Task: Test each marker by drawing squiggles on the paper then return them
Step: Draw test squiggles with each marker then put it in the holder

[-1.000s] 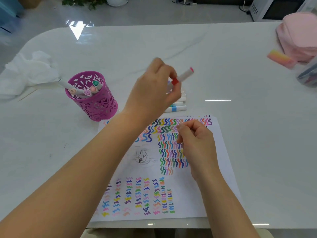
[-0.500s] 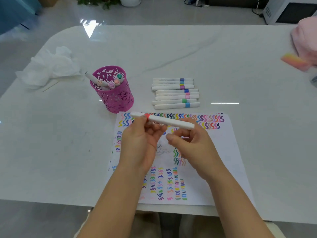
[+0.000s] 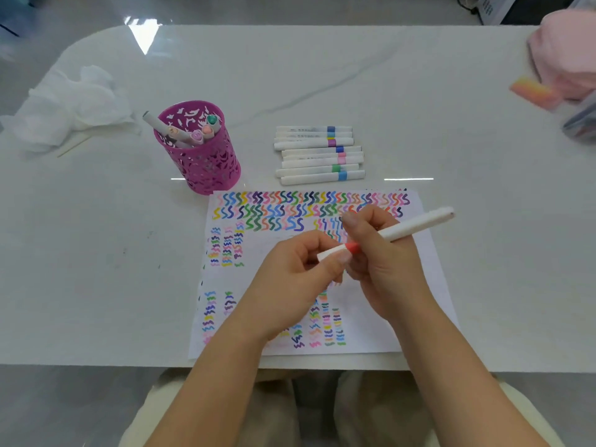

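A white marker with a red band (image 3: 416,225) is held over the paper (image 3: 429,272), slanting up to the right. My right hand (image 3: 383,262) grips its barrel. My left hand (image 3: 296,279) pinches the white cap end beside the red band. The sheet is covered in colourful squiggles. Several white markers (image 3: 319,154) lie in a row beyond the paper. A magenta pen cup (image 3: 203,156) to their left holds several more markers.
Crumpled white tissue (image 3: 71,104) and a thin stick lie at the far left. A pink pouch (image 3: 567,50), an orange-pink eraser (image 3: 532,91) and a clear bag sit at the far right. The table's front edge runs just under the paper.
My left hand brought the red marker down from near the row to over the paper. My right hand took the barrel, and the marker turned so its long end points right.
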